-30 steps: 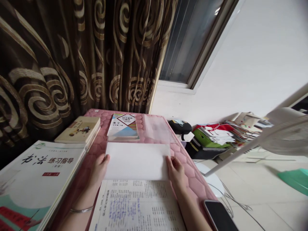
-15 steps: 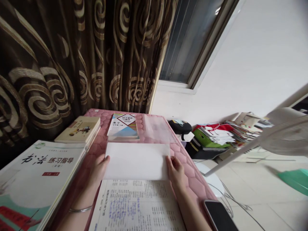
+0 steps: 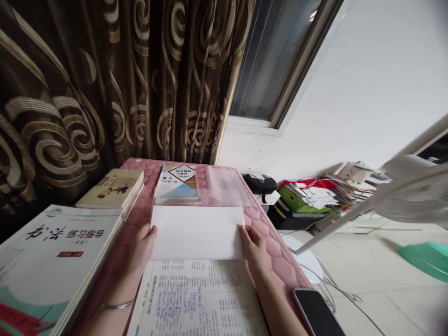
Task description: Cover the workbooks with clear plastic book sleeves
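A blank white folded sheet (image 3: 198, 232) lies across the top of a printed, handwritten-on page (image 3: 199, 298) on the pink quilted table (image 3: 276, 266). My left hand (image 3: 142, 249) grips the white sheet's left edge, thumb on top. At the sheet's right edge my right hand (image 3: 255, 247) holds it the same way, fingers curled under. A thin bracelet (image 3: 117, 305) circles my left wrist.
A large white workbook (image 3: 52, 261) lies at the left, a beige book (image 3: 112, 189) behind it. A colourful booklet (image 3: 177, 183) and clear plastic sleeve (image 3: 227, 186) sit at the back. A dark phone (image 3: 317, 312) rests at the table's right edge. Brown patterned curtain (image 3: 105, 79) behind; cluttered books (image 3: 315, 196) on the floor.
Nothing has moved on the table; only the view has shifted slightly. Both hands keep their hold on the white sheet.
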`<state>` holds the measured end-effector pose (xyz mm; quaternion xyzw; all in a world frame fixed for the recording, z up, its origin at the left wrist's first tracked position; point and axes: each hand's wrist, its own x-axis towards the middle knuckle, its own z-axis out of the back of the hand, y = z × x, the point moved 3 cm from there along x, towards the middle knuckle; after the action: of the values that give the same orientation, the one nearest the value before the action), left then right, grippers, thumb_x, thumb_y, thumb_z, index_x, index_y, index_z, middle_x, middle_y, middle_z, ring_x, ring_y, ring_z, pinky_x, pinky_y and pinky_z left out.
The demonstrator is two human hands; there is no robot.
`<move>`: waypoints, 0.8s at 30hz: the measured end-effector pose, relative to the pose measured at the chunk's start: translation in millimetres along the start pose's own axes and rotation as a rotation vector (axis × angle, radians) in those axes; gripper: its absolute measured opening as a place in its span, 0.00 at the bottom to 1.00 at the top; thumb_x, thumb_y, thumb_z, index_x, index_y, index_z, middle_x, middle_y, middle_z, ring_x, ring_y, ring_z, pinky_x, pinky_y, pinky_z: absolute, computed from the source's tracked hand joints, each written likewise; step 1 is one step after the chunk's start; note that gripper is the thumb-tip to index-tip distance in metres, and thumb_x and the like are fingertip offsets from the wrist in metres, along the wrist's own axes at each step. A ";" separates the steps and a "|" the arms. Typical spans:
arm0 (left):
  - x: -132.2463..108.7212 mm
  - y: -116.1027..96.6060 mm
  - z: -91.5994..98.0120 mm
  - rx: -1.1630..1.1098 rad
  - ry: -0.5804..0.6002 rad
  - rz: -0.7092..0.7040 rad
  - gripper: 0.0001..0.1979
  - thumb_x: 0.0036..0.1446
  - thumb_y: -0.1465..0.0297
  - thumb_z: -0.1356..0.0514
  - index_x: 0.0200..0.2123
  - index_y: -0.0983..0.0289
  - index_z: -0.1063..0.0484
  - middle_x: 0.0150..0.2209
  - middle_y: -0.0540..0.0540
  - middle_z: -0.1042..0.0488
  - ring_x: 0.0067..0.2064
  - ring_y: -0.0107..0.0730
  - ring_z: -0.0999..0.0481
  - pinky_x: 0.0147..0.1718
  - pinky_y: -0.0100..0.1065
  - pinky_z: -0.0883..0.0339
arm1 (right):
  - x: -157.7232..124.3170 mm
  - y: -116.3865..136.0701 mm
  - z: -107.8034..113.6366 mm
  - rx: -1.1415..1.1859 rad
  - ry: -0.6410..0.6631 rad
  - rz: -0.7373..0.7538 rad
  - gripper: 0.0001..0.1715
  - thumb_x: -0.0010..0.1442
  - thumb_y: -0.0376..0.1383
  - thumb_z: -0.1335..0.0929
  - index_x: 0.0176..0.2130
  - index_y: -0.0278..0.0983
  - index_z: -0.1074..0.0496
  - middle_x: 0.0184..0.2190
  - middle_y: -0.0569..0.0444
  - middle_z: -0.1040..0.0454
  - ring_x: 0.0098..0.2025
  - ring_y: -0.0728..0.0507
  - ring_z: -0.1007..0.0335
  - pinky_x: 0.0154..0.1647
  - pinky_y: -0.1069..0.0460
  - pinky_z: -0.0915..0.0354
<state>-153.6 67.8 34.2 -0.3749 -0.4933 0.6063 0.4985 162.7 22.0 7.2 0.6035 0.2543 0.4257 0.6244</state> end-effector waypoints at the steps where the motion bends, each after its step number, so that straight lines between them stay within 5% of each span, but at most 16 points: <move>1: 0.1 -0.5 -0.9 -0.027 0.026 -0.009 0.12 0.41 0.56 0.41 0.24 0.58 0.30 0.25 0.53 0.22 0.32 0.41 0.24 0.30 0.35 0.29 | 0.3 -0.2 0.1 -0.006 -0.007 -0.001 0.28 0.52 0.60 0.32 0.26 0.38 0.30 0.23 0.55 0.30 0.25 0.45 0.38 0.24 0.52 0.42; 7: 0.5 4.5 -3.0 -0.067 0.052 -0.011 0.13 0.41 0.55 0.40 0.26 0.57 0.30 0.26 0.54 0.22 0.38 0.44 0.22 0.32 0.35 0.29 | 3.6 -5.2 0.7 -0.074 -0.053 0.031 0.32 0.51 0.63 0.33 0.26 0.38 0.30 0.23 0.53 0.30 0.26 0.44 0.38 0.24 0.51 0.42; 24: 4.1 14.2 -2.6 0.000 -0.002 -0.042 0.16 0.43 0.53 0.40 0.24 0.59 0.29 0.24 0.54 0.23 0.31 0.39 0.25 0.28 0.33 0.31 | 2.8 -9.8 -0.4 -0.026 -0.049 0.050 0.29 0.53 0.61 0.33 0.26 0.39 0.31 0.23 0.55 0.32 0.26 0.45 0.40 0.24 0.52 0.42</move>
<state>-155.4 72.2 19.9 -0.3638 -0.5014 0.5963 0.5106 166.0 25.5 -1.8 0.6118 0.2182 0.4295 0.6274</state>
